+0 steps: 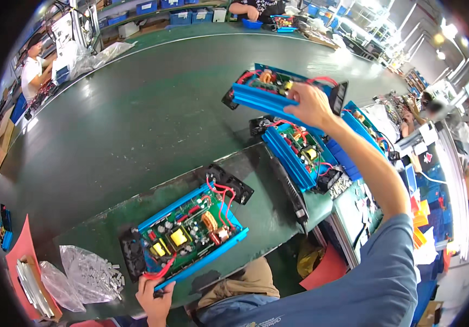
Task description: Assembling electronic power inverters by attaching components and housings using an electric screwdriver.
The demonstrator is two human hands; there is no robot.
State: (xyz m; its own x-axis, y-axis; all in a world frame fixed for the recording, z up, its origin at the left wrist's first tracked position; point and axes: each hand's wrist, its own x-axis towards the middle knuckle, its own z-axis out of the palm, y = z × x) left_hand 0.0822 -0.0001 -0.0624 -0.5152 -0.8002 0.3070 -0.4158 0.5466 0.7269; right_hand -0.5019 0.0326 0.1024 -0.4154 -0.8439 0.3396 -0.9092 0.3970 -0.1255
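Observation:
An open power inverter (185, 231), a blue metal channel with a green circuit board, yellow transformers and red wires, lies on the near bench. My left hand (155, 300) grips its near-left corner, by the red wires, with thumb and fingers. Black end plates hang off both its ends. Up and to the right, my right hand (312, 103) is closed on the side wall of a second open power inverter (259, 95). This one is tilted, above the belt and beyond a third inverter (297, 155). The fingertips inside the second inverter are partly hidden.
A black electric screwdriver (289, 188) lies beside the third inverter. Another inverter (362, 128) and blue bins (343, 158) are at right. A clear bag of small metal parts (90, 275) lies at left. Co-workers sit around the wide green belt (136, 103).

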